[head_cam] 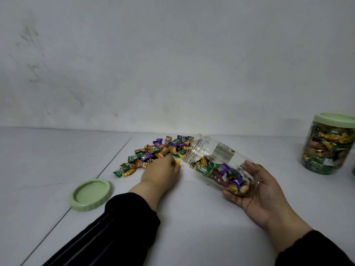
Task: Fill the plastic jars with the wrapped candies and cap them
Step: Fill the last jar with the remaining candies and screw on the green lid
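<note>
The head view, the only one, shows the job partly done. At the far right of the white table [192,217] stands a capped jar [329,146], packed with wrapped candies up to its pale green lid; that one looks finished.

The second jar, the open jar [217,162], is held tilted on its side in the right hand [255,191], its threaded mouth aimed left toward the candy pile [153,152]. The right hand's fingers cup the jar's base from below, with the thumb over the top of the wall near the bottom. Candies lie only in the lower end of the jar, perhaps a quarter of its length; the rest of the clear body is empty.

The left hand [161,173] rests at the near edge of the pile, just beside the jar mouth, its fingers curled down around a few candies, a yellow wrapper showing at the fingertips. How many it holds cannot be told.

A good heap of loose candies, green, purple and orange, lies on the table behind that hand. The loose lid [91,194] lies upside down at the left, well apart from the jar.

Judged from this, most of the second jar's filling is left, and then the capping with that lid. No other empty jar is in view.
</note>
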A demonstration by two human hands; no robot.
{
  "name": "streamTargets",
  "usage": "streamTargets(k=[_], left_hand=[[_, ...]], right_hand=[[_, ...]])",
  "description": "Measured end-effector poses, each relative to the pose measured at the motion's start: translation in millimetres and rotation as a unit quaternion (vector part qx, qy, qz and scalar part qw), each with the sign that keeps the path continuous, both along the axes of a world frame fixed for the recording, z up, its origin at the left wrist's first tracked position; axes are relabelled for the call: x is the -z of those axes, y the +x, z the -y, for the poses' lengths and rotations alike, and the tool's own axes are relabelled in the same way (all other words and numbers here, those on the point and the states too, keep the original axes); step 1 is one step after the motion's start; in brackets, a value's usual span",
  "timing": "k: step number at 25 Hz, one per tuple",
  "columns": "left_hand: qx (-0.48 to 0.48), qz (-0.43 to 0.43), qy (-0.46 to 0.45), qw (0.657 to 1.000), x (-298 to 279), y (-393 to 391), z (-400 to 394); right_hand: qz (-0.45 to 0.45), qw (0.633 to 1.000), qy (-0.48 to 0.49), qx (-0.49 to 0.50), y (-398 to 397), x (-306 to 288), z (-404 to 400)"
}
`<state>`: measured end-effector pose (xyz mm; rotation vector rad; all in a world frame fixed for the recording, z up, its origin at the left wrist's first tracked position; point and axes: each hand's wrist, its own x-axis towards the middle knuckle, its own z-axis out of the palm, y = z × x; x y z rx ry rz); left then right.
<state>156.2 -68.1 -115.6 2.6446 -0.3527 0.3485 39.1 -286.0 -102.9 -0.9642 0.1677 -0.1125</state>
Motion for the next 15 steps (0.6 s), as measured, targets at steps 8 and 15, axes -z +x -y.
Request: streamTargets(k=[8,15], left_hand=[[-0.062,-0.163,-0.703,0.69,-51.2,-7.7,10.7],[0.103,-0.107,-0.419,0.895,-59.5,-37.6,25.3]], right_hand=[[0.004,0.997,-0.042,-0.061,0.1,-0.2,-9.4],[0.021,1.0,0.001,-0.014,3.3,2.3,-5.0]])
